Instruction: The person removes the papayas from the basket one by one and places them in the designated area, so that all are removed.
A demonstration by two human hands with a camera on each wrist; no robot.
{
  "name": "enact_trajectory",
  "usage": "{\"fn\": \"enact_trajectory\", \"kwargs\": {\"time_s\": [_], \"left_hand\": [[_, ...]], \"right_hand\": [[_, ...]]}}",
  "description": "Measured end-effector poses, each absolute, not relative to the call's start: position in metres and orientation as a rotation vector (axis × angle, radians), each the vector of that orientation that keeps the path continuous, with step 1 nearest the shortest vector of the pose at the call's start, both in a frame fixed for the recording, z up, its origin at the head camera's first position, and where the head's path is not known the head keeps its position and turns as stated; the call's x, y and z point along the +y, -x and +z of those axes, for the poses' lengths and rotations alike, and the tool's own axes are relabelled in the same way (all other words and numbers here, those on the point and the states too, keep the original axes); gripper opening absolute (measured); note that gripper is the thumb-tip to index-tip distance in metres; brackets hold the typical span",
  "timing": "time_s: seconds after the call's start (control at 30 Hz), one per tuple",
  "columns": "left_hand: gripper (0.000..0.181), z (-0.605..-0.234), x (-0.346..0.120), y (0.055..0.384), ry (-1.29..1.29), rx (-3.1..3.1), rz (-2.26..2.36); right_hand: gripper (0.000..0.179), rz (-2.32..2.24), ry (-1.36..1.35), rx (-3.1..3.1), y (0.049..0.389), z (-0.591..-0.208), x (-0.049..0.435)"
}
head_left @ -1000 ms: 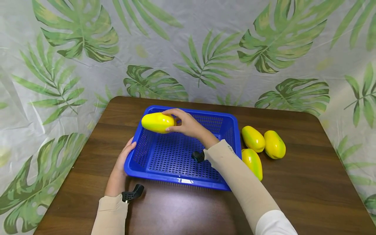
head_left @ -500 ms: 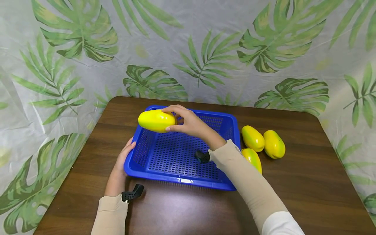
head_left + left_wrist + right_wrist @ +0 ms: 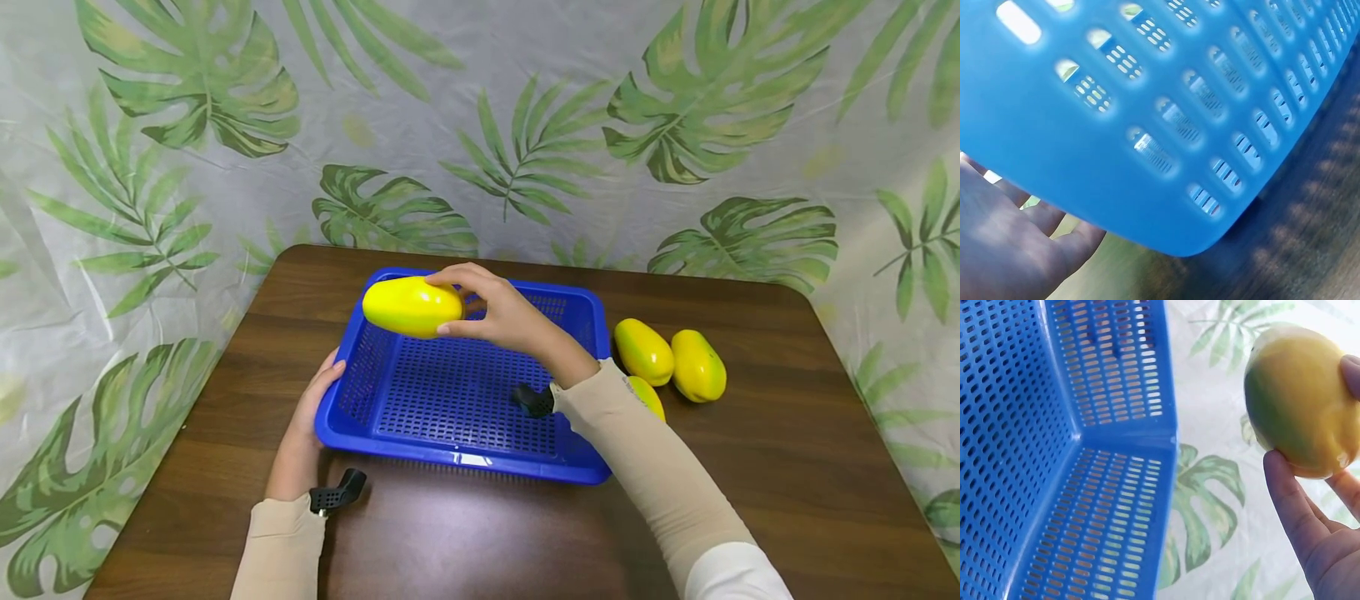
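My right hand [image 3: 502,312] holds a glossy yellow papaya [image 3: 408,307] by one end, thumb below and fingers over the top. The fruit lies level above the far left part of a blue plastic basket [image 3: 465,458]. In the right wrist view the papaya [image 3: 1297,400] shows a green side, with fingertips pressed against it. My left hand [image 3: 311,400] grips the basket's left rim; the left wrist view shows this hand [image 3: 1016,244] at the edge of the slotted wall [image 3: 1116,206]. Inside the basket only the perforated floor shows, partly hidden by my right arm.
On the brown wooden table [image 3: 780,467], right of the basket, lie a papaya [image 3: 643,352], another papaya [image 3: 697,365] and a third papaya [image 3: 647,396] partly hidden by my right sleeve. A leaf-patterned sheet [image 3: 525,50] hangs behind the table.
My right hand has risen slightly and shifted a little to the right with the papaya. The right forearm now covers more of the nearest papaya on the table. The left hand keeps its place.
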State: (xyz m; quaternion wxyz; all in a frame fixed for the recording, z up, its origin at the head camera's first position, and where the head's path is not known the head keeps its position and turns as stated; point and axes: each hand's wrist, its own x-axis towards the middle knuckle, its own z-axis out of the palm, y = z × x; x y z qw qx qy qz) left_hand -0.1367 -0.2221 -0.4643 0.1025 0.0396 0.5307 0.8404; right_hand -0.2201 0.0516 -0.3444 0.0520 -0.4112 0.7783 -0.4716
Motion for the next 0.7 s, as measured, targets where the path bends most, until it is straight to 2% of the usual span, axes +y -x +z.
{"fn": "enact_trajectory", "kwargs": {"time_s": [0.7], "left_hand": [[0.034, -0.461, -0.221, 0.136, -0.123, 1.523, 2.502]], "right_hand": [[0.054, -1.470, 1.230, 2.441, 0.210, -0.332, 0.092]]}}
